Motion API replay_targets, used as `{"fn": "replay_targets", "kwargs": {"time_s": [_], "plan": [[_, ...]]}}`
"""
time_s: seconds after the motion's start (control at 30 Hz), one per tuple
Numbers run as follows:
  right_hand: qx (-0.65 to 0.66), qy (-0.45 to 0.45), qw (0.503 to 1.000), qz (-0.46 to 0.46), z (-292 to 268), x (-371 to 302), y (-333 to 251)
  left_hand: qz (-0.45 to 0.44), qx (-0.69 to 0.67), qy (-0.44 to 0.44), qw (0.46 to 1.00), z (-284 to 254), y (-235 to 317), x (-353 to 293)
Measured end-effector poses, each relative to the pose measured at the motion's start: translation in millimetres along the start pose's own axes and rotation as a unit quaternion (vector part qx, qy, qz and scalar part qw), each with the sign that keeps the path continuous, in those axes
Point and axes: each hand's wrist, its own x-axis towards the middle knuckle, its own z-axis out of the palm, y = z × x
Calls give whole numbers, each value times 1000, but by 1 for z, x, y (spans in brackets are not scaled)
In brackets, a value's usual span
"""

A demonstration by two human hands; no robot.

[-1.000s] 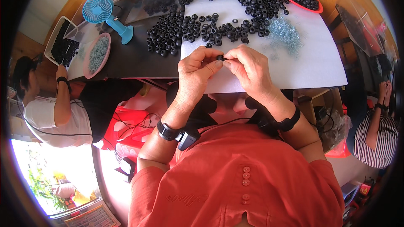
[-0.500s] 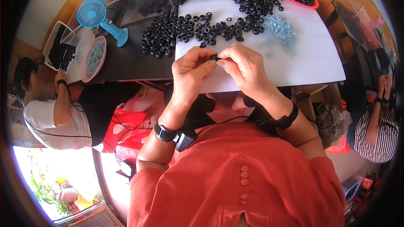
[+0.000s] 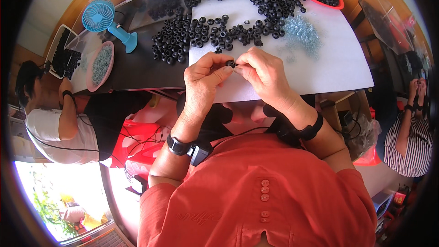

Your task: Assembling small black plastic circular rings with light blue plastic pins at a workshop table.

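Over the near edge of the white sheet (image 3: 336,68), my left hand (image 3: 201,84) pinches a small round black part (image 3: 230,63) between thumb and fingers. My right hand (image 3: 265,75) meets it from the other side, thumb and forefinger pressed together at the part's edge; what they grip is too small to make out. Just beyond my fingers lie loose black round parts with holes (image 3: 219,32), spread across the sheet and onto the dark table. To their right is a pile of tiny clear bluish pieces (image 3: 302,36).
A red tray (image 3: 340,3) of black parts stands at the back right. On the left are a blue fan (image 3: 130,42), a pink bowl (image 3: 109,67) of clear pieces and a white bin (image 3: 51,57). People sit at left (image 3: 64,128) and right (image 3: 407,142).
The black part now shows more between my fingertips, which have shifted slightly apart. Both hands stay in nearly the same place.
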Motion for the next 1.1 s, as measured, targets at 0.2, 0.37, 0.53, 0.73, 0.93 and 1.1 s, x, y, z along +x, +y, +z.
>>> {"fn": "replay_targets", "kwargs": {"time_s": [0.2,0.37,0.53,0.73,0.93,1.1], "plan": [[12,23,1000,-5,2,1,1,-1,-10,2,1000,2,3,-2],[66,28,996,52,-1,4,-5,5,-7,1,1000,2,4,-2],[126,25,988,90,6,9,-11,-11,-11,-2,1000,0,4,-2],[149,37,980,126,15,10,-11,-6,-46,-10,999,-1,2,-1],[141,27,977,158,14,11,-16,-23,-24,-8,999,-3,7,0],[186,1,961,204,9,9,-15,-36,-19,-11,999,-3,13,1]]}}
